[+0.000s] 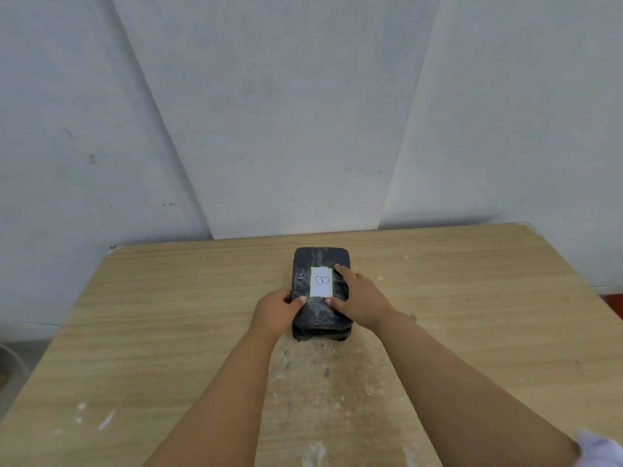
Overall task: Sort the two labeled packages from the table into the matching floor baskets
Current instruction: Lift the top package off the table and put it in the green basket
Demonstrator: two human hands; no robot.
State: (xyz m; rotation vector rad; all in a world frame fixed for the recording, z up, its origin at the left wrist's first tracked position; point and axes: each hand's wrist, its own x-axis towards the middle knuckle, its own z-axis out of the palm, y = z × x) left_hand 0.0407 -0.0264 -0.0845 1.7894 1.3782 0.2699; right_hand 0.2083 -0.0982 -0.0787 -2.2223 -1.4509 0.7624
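A black plastic-wrapped package (320,261) lies on the wooden table (168,315), far middle. A white label (321,282) on its top bears a handwritten "B". It appears to rest on a second black package (320,334), of which only the near edge shows. My left hand (274,311) grips the top package's near left side, thumb on top. My right hand (360,299) lies over its right side, index finger stretched along the top beside the label, thumb on the near part. No floor baskets are in view.
White boards (286,129) lean on the wall behind the table. The tabletop carries white paint flecks and scuffs near its front. Floor shows past the table's left edge (13,358) and a strip at the far right (613,301).
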